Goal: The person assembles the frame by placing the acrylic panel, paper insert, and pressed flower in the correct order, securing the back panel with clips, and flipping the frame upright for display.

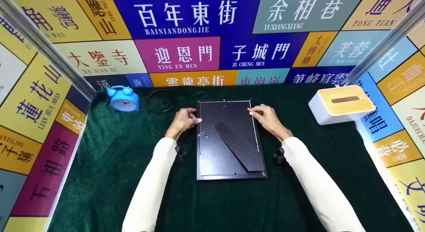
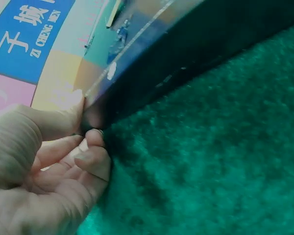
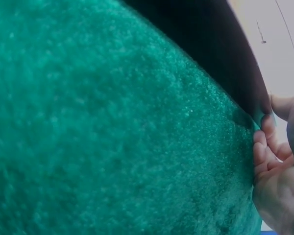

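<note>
A black picture frame lies back side up in front of me, its slanted easel stand running diagonally across the backing. My left hand pinches the frame's left edge near the top, thumb above and curled fingers below, as the left wrist view shows with the hand. On the opposite side my right hand pinches the right edge near its upper corner. In the right wrist view the thumb and fingers of that hand meet at the frame's dark side. Small metal clips dot the backing's rim.
Dark green velvet cloth covers the table. A blue twin-bell alarm clock stands at the back left, beside a thin black ring-shaped loop. At the back right is a white tissue box with a wooden lid. Printed panels wall in three sides.
</note>
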The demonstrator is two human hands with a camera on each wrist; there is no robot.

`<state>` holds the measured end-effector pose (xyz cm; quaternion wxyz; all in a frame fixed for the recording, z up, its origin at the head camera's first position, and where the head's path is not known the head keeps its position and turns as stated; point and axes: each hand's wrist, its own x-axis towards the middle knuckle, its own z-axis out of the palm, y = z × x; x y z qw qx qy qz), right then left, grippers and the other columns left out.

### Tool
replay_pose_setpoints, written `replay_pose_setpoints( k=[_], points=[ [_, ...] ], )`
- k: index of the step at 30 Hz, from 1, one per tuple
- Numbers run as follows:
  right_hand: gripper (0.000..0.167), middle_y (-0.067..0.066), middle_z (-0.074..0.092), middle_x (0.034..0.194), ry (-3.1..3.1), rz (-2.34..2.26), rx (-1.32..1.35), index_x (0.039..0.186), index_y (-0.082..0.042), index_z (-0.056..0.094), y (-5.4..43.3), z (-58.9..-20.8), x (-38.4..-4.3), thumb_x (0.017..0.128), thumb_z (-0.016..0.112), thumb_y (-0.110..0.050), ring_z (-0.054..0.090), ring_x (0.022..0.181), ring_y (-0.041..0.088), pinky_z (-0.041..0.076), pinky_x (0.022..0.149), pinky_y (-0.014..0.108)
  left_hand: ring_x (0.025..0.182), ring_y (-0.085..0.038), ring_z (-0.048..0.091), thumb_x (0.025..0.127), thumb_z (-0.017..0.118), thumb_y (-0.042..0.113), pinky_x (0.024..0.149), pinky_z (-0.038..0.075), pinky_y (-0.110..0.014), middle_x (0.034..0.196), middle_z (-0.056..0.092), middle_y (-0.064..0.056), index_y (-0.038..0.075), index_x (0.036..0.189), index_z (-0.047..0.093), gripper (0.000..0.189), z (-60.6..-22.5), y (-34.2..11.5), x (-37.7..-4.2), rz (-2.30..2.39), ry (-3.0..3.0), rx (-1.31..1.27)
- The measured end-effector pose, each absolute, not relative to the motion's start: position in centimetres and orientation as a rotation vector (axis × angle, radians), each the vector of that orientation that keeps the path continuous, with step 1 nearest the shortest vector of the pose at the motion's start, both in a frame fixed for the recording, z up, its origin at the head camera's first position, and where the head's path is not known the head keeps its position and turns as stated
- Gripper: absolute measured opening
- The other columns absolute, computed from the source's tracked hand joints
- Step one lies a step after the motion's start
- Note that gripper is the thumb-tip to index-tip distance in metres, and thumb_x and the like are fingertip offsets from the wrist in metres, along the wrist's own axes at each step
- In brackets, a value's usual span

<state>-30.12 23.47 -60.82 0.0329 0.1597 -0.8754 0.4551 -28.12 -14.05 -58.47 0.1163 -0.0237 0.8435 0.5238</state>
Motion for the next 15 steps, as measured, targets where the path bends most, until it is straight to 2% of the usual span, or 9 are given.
replay_pose_setpoints(
  k=[6,13,15],
  points=[
    [0.019,0.02,0.075,0.103,-2.695,1.411,0.481,0.12,0.0,0.084,23.7,-60.7,-30.2,0.102,0.076,-0.001,0.06,0.085,0.021,0.043,0.074,0.015,0.061,-0.011,0.061,0.096,0.086,0.007,0.059,0.051,-0.023,0.08,0.068,-0.002,-0.007,0.147,0.063,0.058,-57.5,-13.5,-28.7,1.425,2.483,-0.088],
    [0.019,0.02,0.075,0.105,-2.711,1.419,0.473,0.121,0.0,0.084,23.5,-60.9,-30.1,0.104,0.075,-0.003,0.059,0.086,0.019,0.043,0.075,0.016,0.057,-0.014,0.065,0.088,0.094,0.013,0.057,0.055,-0.028,0.074,0.068,-0.002,-0.002,0.14,0.065,0.062,-63.0,-14.7,-32.7,1.372,2.457,-0.07],
    [0.019,0.02,0.075,0.106,-2.714,1.422,0.475,0.12,0.0,0.084,23.2,-61.0,-30.2,0.104,0.075,-0.004,0.059,0.086,0.018,0.044,0.075,0.017,0.058,-0.014,0.064,0.089,0.092,0.01,0.057,0.053,-0.027,0.074,0.068,-0.003,-0.004,0.141,0.064,0.061,-62.3,-14.9,-32.1,1.401,2.441,-0.084]
  ],
)
